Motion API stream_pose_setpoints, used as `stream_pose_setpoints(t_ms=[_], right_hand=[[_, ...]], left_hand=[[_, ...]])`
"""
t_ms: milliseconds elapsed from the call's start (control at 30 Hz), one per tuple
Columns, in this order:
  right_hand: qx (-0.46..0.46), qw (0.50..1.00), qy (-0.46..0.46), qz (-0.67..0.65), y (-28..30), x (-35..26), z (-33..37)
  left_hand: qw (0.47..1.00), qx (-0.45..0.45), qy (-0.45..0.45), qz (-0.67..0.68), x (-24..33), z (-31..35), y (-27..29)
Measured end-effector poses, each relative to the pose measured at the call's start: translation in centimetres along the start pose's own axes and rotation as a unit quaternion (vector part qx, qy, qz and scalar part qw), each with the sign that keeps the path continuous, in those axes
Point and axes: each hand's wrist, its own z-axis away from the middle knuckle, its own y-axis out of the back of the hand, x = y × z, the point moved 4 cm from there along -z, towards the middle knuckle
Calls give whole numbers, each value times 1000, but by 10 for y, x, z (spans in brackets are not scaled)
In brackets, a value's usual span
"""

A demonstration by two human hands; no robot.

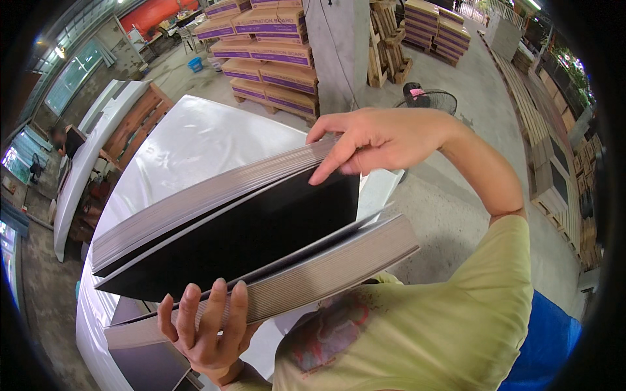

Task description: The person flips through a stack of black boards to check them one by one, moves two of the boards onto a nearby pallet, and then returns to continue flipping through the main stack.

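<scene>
Thick black-faced boards [248, 241] with pale grey edges stand tilted before me, parted into two bundles. My right hand [381, 140] grips the far bundle [215, 195] at its upper right corner. Its index finger lies on the black face of the front board, which leans slightly apart from those behind. Against the edges of the near bundle [332, 270] my left hand [212, 329] presses its fingers, holding it from the near side; its thumb is mostly hidden. A gap opens between the bundles. Beneath them is a table covered in white sheeting [215, 130].
Cartons [270, 55] are stacked beside a concrete pillar [336, 52]. Wooden pallets [388, 45] and a fan [427, 98] stand beyond the table. At the left, a person [65, 140] is near another white-covered surface [91, 156]. A blue sheet [544, 345] lies at lower right.
</scene>
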Motion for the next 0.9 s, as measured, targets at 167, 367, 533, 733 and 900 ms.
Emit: stream_pose_setpoints(t_ms=[167,367,533,733,900], right_hand=[[-7,998,-15,52,-1,-6,6],[-17,997,-24,76,2,-5,3],[-18,997,-39,68,5,-4,-1],[-10,996,-23,81,7,-4,-2],[-13,997,-20,80,7,-4,-2]], left_hand=[[999,-19,32,36,0,-3,2],[999,-27,38,29,-1,-2,0],[998,-30,38,27,0,-3,1],[999,3,23,28,0,-3,1],[998,19,27,48,1,-3,3]])
